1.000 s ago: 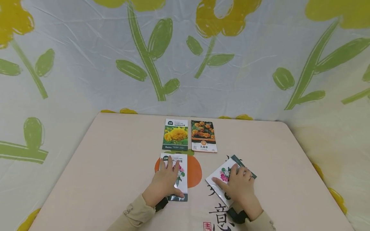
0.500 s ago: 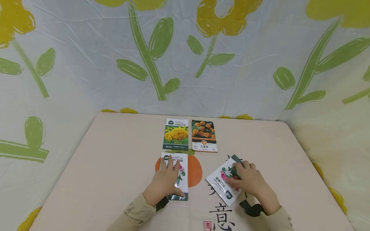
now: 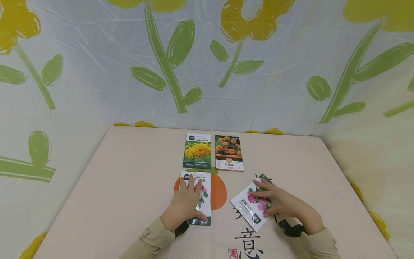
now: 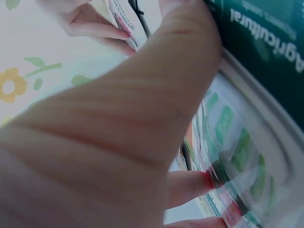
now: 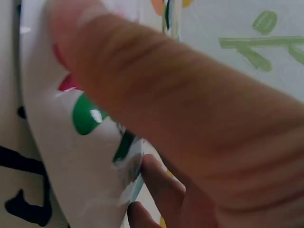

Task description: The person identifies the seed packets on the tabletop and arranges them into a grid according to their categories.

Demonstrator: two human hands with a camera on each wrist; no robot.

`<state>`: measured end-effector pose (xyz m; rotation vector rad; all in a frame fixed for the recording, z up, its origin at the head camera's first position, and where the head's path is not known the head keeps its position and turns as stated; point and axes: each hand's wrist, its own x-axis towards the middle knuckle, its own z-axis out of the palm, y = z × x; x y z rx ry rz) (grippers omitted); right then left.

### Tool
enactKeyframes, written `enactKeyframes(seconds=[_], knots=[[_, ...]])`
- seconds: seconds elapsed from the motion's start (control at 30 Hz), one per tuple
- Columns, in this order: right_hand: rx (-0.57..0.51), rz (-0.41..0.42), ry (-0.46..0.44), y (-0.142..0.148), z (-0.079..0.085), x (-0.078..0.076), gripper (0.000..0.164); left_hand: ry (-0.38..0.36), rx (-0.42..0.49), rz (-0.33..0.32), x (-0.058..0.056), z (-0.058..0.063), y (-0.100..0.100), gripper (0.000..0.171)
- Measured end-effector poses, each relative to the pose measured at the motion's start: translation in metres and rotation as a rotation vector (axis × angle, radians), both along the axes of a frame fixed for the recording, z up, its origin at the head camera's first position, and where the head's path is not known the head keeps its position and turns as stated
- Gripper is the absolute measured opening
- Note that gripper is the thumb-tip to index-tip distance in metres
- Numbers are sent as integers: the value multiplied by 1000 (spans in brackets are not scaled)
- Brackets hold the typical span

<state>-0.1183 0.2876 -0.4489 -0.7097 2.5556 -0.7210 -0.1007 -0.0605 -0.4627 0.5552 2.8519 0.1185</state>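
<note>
My left hand [image 3: 184, 205] rests with spread fingers on a white flower seed packet [image 3: 203, 210] with a dark green bottom band; the palm side is hidden from the head camera. To the right, my right hand [image 3: 281, 201] holds a matching seed packet [image 3: 247, 207] that lies at an angle, its printing turned nearly upside down. Its thumb and fingers span this packet from opposite sides. In the right wrist view, the thumb [image 5: 123, 71] crosses the white face of the packet [image 5: 61, 156], while other fingertips [image 5: 152, 166] touch its edge.
A yellow-flower seed packet [image 3: 197, 150] and an orange marigold seed packet [image 3: 229, 152] lie side by side behind the hands. The pale pink tablecloth [image 3: 136, 162] bears an orange fruit print [image 3: 219, 190] and black brush characters [image 3: 248, 244]. A flower-patterned curtain [image 3: 271, 90] surrounds the table.
My right hand has shifted rightward and turned, its fingers sliding from the packet's upper part to straddle its width. The angled packet has barely moved. My left hand has stayed in place.
</note>
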Motion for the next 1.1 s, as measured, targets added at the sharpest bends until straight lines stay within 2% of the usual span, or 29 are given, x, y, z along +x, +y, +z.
enactKeyframes(seconds=[0.2,0.5,0.67,0.83,0.97,1.1], knots=[[-49,6,34,-1,-9,1,65,12,-5,1,0,0,-1,122],[-28,-111,82,-14,-13,10,68,7,-5,-1,0,0,-1,122],[72,-197,142,-26,-15,17,70,11,-8,-10,0,0,0,122],[184,-263,241,-39,-15,26,69,11,-3,-8,-1,-1,0,122],[229,-300,290,-46,-16,30,69,9,0,-6,0,-1,0,123],[249,-323,301,-50,-16,31,70,8,-3,-6,1,-1,-1,122]])
